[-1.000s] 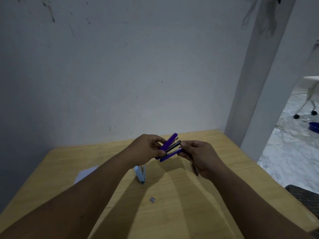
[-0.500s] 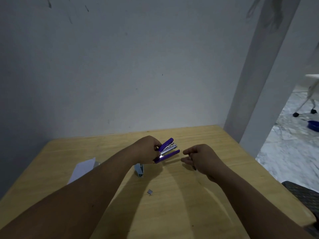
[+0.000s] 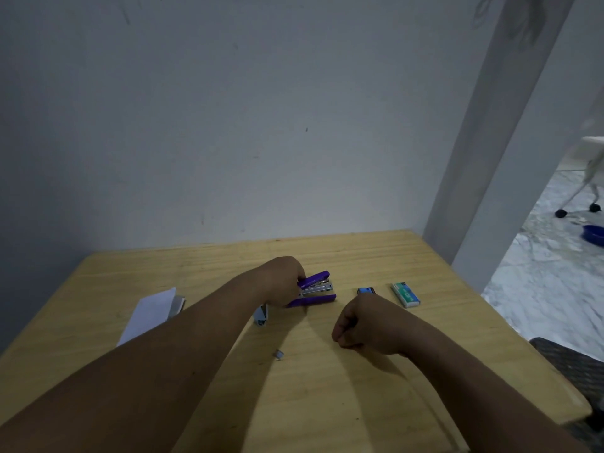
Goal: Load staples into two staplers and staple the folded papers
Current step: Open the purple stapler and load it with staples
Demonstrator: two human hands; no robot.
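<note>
- The left hand (image 3: 283,280) grips the rear end of a small purple plastic stapler (image 3: 315,289), whose purple top cover is swung up off the shiny metal staple channel; the purple base rests on the pale wooden table (image 3: 359,380).
- The right hand (image 3: 362,322) is curled into a loose fist just above the table, near the stapler but apart from it; whether anything sits pinched in its fingers cannot be told.
- A small green cardboard staple box (image 3: 405,294) lies on the table beyond the right hand, closed, contents hidden.
- A small blue staple box (image 3: 366,291) lies between the green one and the stapler, partly hidden behind the right hand.
- A light-blue second stapler (image 3: 261,317) lies just beneath the left wrist.
- Folded white papers (image 3: 151,313) lie to the left of the left forearm.
- A short grey strip of staples (image 3: 279,354) lies loose on the table between the forearms.
</note>
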